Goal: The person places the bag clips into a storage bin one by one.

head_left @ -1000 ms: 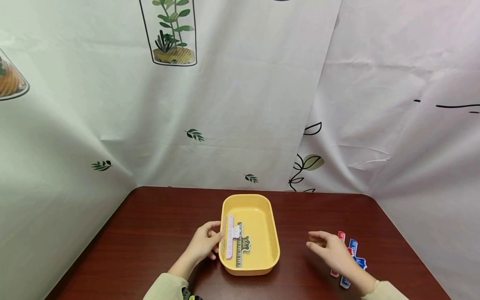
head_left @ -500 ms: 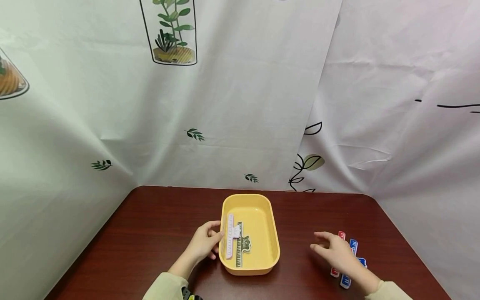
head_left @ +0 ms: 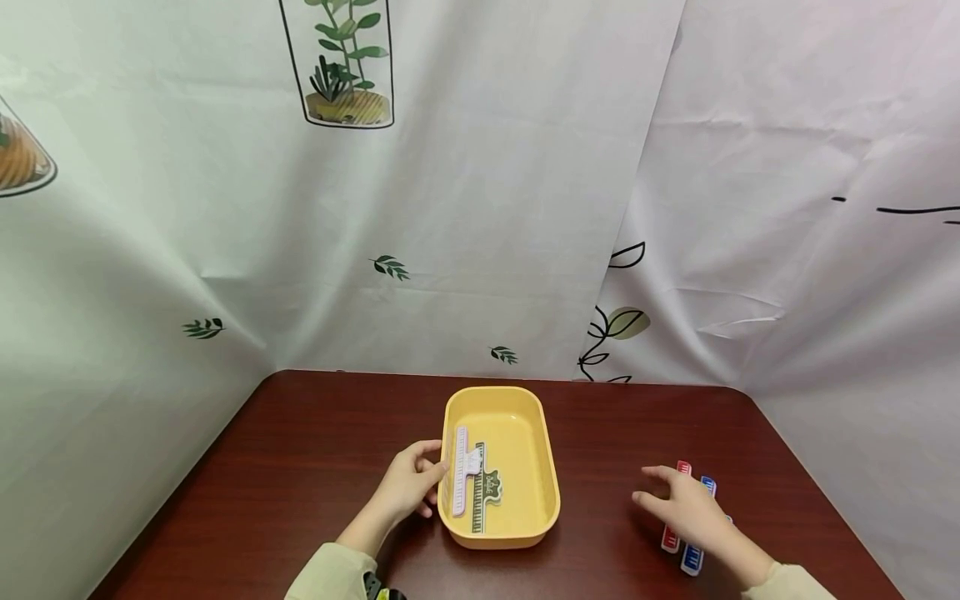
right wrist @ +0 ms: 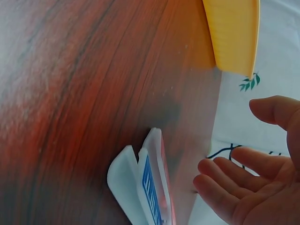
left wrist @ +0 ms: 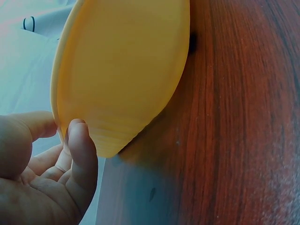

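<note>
My left hand (head_left: 412, 481) grips the left rim of a yellow plastic tray (head_left: 551, 492) between thumb and fingers, as the left wrist view also shows. Inside the tray lie two long clips printed like piano keys: a pale pink one (head_left: 460, 483) by the left wall and a dark green and white one (head_left: 478, 504) beside it. Over at the right, my right hand (head_left: 693, 510) hovers with relaxed, parted fingers and holds nothing. Under and beside it lie a red clip (head_left: 670, 540) and a blue clip (head_left: 692, 560), both partly hidden by the hand and forearm.
A dark red-brown wooden table (head_left: 330, 433) carries everything. Behind it and along both sides hangs a pale cloth (head_left: 487, 208) with printed leaves and jars. In the right wrist view, the blue clip (right wrist: 151, 187) stands close alongside the red one.
My right hand has drifted right and slightly toward me, covering more of the blue clip. The left hand, the tray and the clips have stayed in place.
</note>
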A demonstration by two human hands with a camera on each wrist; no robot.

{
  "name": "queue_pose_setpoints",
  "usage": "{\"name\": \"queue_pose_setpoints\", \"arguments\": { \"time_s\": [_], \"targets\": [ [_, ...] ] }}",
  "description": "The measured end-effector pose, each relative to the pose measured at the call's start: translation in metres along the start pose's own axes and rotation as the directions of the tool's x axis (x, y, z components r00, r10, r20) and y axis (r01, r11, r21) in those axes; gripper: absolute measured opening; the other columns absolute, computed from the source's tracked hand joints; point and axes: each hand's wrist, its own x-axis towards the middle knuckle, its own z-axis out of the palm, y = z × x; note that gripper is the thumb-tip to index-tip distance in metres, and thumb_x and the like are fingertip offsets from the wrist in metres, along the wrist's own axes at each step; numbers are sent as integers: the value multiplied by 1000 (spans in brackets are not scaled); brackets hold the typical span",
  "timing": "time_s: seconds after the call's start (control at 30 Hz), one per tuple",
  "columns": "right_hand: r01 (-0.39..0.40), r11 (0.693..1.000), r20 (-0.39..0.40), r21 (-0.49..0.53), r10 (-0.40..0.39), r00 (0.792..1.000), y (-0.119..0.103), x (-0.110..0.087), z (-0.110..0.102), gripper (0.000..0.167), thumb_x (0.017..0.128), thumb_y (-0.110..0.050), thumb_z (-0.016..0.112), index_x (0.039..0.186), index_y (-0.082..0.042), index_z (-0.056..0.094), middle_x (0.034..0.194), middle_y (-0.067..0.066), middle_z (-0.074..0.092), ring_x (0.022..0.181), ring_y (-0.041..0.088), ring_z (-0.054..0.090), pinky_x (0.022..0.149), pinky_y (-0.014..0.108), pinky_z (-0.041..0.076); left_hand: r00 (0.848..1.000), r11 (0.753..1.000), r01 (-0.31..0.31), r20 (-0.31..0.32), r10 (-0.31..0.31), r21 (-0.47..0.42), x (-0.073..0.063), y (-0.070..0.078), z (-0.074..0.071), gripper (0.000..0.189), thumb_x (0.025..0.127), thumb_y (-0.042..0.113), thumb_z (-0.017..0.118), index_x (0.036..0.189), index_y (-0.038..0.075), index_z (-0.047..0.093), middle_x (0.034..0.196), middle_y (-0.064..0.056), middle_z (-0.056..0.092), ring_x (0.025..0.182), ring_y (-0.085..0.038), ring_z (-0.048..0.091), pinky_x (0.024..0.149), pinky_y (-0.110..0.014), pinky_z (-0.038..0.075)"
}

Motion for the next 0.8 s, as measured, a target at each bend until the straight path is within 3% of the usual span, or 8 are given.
{"name": "queue_pose_setpoints", "arguments": {
  "time_s": [0.1, 0.4, 0.8],
  "targets": [
    [8, 1000, 10, -27, -7, 1000, 3, -1, -3, 52, 88, -28, 76, 123, 9, 63, 119, 26, 64, 111, 44, 60, 89, 60, 51, 1000, 1000, -2, 1, 2, -1, 0, 0, 0, 44, 97, 5, 61, 134, -12, 47, 73, -8, 54, 50, -14, 52, 37, -24, 47],
    [-3, 999, 12, -52, 3, 1000, 11, -2, -12, 52, 86, -25, 78, 121, 9, 63, 102, 20, 69, 95, 34, 67, 79, 51, 56, 1000, 1000, 0, 3, 0, -5, 1, 0, 0, 43, 97, 4, 60, 135, -12, 47, 73, -8, 53, 49, -13, 51, 37, -24, 47],
    [1, 996, 4, -94, -1, 1000, 21, -3, -15, 53, 84, -24, 79, 119, 12, 63, 108, 27, 66, 91, 31, 65, 79, 53, 56, 1000, 1000, 0, 5, 0, -5, 1, -2, 0, 43, 97, 5, 61, 134, -12, 47, 73, -8, 54, 50, -13, 52, 37, -24, 47]
  ]
}}
